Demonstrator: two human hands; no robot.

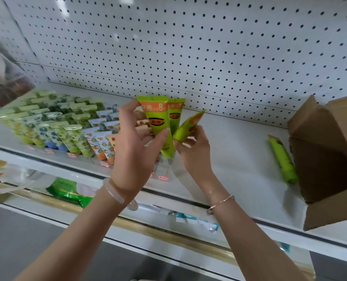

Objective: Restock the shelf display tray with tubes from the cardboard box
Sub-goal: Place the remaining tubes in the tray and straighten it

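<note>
Two green tubes (pixel 155 118) are gripped upright by the left hand (pixel 134 142), and a third tube (pixel 186 128) is pinched, tilted, by the right hand (pixel 195 151), well left of the cardboard box (pixel 326 155). The display tray (pixel 164 171), further left of the box, is mostly filled, but the lanes nearest the box seem unfilled. One loose tube (pixel 283 159) is seen lying just beside the box.

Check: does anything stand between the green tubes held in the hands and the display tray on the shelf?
Nothing visible does. The left hand grips two green tubes and the right hand pinches a third tube just above the right end of the display tray. The loose tube and cardboard box lie off to the right.
</note>
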